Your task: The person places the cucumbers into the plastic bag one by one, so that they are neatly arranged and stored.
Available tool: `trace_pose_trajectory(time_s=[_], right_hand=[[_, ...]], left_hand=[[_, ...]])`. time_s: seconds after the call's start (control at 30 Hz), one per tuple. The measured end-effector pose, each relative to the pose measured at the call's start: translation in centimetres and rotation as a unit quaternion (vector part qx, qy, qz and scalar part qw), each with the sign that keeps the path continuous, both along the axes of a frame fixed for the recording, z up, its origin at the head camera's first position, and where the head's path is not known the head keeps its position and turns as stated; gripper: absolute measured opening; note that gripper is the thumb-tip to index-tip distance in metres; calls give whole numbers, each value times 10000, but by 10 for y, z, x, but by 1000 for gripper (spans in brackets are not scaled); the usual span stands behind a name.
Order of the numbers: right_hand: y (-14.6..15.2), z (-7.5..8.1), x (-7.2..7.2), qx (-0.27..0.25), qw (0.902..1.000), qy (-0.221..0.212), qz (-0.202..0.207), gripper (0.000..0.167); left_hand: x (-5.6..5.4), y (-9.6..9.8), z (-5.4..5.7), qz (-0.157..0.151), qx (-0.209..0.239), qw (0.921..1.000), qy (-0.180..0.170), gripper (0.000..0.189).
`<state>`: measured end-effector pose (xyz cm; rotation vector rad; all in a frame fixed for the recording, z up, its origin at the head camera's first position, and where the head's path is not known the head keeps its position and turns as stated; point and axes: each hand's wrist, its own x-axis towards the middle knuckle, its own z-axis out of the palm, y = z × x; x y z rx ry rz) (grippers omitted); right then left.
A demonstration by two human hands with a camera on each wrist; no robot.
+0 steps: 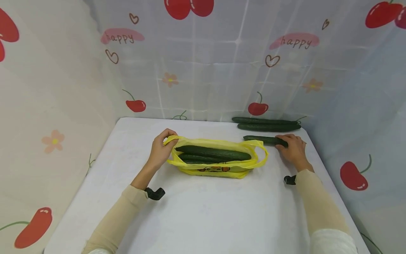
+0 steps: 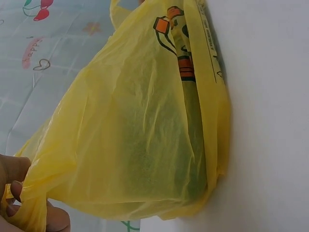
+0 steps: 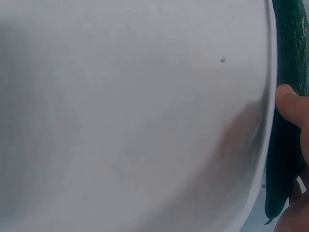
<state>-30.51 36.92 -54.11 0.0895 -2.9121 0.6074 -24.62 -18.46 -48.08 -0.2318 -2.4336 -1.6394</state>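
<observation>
A yellow plastic bag (image 1: 210, 172) sits in the middle of the white table, its mouth facing up. Dark green cucumbers (image 1: 219, 153) lie inside it, and one shows dimly through the film in the left wrist view. My left hand (image 1: 161, 149) pinches the bag's left handle, with thumb and fingers on the bunched plastic (image 2: 36, 203). The right handle (image 1: 264, 155) stands loose. To the right of the bag, my right hand (image 1: 293, 150) grips the right end of another cucumber (image 1: 261, 139); my thumb lies across this cucumber (image 3: 288, 58) in the right wrist view.
Two more cucumbers (image 1: 269, 127) lie side by side at the table's back right edge. The white table (image 1: 209, 215) meets a printed curtain (image 1: 206, 84) behind it, with similar cloth at both sides. Dark wrist straps (image 1: 155, 194) stick out from both sleeves.
</observation>
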Motion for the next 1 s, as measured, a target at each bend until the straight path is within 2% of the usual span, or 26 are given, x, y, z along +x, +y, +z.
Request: trace_pose_trajectory(time_s=[0.17, 0.47, 0.7, 1.0], right_hand=[[4, 8, 6, -196, 9994, 269, 56, 47], [7, 18, 20, -118, 9972, 698, 222, 47], [3, 28, 34, -174, 9912, 1224, 479, 46], [-16, 53, 49, -225, 9790, 1846, 831, 49]], left_hand=[[0, 1, 1, -19, 14, 10000, 12, 5], [-1, 2, -4, -46, 25, 10000, -53, 4], [1, 1, -5, -81, 30, 10000, -27, 5], [1, 2, -3, -51, 56, 10000, -18, 6]])
